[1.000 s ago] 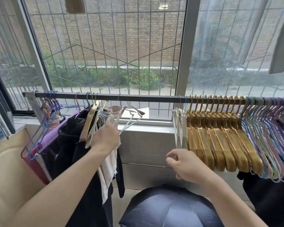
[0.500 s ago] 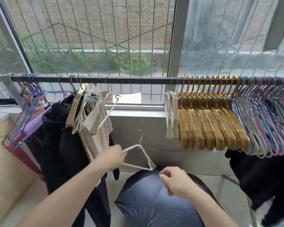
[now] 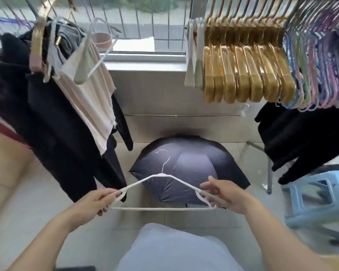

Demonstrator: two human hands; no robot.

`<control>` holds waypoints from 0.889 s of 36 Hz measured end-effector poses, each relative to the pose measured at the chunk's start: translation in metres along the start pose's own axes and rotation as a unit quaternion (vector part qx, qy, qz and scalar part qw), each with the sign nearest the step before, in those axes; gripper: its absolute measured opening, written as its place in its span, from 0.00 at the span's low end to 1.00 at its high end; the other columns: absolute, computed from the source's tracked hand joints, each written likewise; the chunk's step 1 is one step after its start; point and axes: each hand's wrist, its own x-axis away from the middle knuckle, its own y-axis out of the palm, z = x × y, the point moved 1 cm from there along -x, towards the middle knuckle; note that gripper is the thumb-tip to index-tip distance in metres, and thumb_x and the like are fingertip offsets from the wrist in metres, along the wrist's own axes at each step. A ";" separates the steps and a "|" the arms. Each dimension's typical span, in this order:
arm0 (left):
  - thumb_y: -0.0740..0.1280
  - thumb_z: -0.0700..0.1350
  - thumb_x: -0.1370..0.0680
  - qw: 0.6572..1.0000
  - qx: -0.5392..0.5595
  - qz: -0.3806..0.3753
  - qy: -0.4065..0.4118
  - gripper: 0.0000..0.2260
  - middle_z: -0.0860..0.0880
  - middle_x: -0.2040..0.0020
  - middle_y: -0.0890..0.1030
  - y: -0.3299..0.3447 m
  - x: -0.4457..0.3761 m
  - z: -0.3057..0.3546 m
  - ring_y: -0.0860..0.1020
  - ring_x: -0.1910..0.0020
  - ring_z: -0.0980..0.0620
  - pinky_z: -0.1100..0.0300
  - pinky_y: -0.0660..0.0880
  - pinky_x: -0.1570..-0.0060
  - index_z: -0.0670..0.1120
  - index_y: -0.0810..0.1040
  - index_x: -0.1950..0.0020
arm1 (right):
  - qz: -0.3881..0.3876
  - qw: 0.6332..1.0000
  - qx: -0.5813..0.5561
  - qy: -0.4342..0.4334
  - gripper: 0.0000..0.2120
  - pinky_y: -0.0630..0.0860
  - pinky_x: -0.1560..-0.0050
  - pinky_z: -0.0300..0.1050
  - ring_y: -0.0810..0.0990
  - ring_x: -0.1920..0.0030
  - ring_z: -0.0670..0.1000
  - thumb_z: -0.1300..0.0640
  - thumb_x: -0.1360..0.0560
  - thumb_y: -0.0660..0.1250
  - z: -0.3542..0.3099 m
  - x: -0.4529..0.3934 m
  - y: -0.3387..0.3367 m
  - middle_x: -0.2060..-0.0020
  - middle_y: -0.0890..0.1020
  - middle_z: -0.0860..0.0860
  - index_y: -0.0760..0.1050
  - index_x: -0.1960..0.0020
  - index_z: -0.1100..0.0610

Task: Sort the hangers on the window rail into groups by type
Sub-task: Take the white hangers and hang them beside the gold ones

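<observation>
Here, head view. The rail itself is cut off by the top edge, so only hook stems show. Hook of the white wire hanger (image 3: pixel 162 192) is thin and faint against the dark open umbrella (image 3: pixel 186 169) on the floor. Pastel wire hangers (image 3: pixel 319 71) at the right edge blur into one mass; count not possible.

Versus half a second ago: the view has tipped down, the rail has left the picture, and the white wire hanger, then in the left hand alone, is now held level at both ends in front of the person, low, above the floor tiles. Left hand (image 3: pixel 95 202) pinches its left shoulder between thumb and fingers. Right hand (image 3: pixel 226 194) is curled round the right shoulder, forefinger stretched out.

Materials: gold hangers (image 3: pixel 247 75) are broad, glossy, packed side by side; two pale flat hangers (image 3: pixel 194 61) hang at their left. Beige ribbed top (image 3: pixel 90 98) and black garments (image 3: pixel 53 124) hang at the left. Blue plastic stool (image 3: pixel 319 204) stands at the right, partly cut off.
</observation>
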 end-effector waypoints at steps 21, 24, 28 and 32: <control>0.65 0.50 0.16 0.996 0.084 0.033 0.018 0.11 0.52 0.63 0.71 0.010 -0.007 -0.005 0.69 0.63 0.52 0.58 0.71 0.58 0.64 0.85 0.45 | -0.040 0.976 0.110 -0.181 0.11 0.69 0.50 0.45 0.67 0.58 0.50 0.48 0.21 0.71 -0.002 0.008 0.007 0.63 0.73 0.48 0.87 0.46 0.53; 0.65 0.50 0.16 0.996 0.076 0.029 0.020 0.11 0.53 0.64 0.71 0.011 -0.010 -0.006 0.69 0.64 0.53 0.59 0.71 0.59 0.65 0.85 0.45 | -0.025 0.961 0.156 -0.227 0.21 0.60 0.52 0.52 0.61 0.57 0.61 0.38 0.24 0.72 0.000 0.007 0.007 0.62 0.66 0.55 0.86 0.45 0.55; 0.65 0.50 0.16 0.997 0.074 0.027 0.021 0.11 0.54 0.64 0.71 0.009 -0.011 -0.005 0.68 0.65 0.53 0.59 0.70 0.59 0.64 0.85 0.45 | -0.013 0.955 0.170 -0.244 0.17 0.62 0.51 0.47 0.64 0.58 0.50 0.41 0.22 0.70 0.000 0.009 0.006 0.63 0.69 0.49 0.86 0.44 0.52; 0.65 0.52 0.16 1.000 0.013 0.022 0.017 0.10 0.53 0.64 0.76 0.006 -0.014 -0.010 0.72 0.64 0.55 0.60 0.72 0.57 0.67 0.84 0.45 | -0.042 0.974 0.112 -0.193 0.12 0.71 0.51 0.43 0.70 0.57 0.47 0.47 0.21 0.71 0.002 0.010 0.008 0.61 0.76 0.46 0.86 0.43 0.53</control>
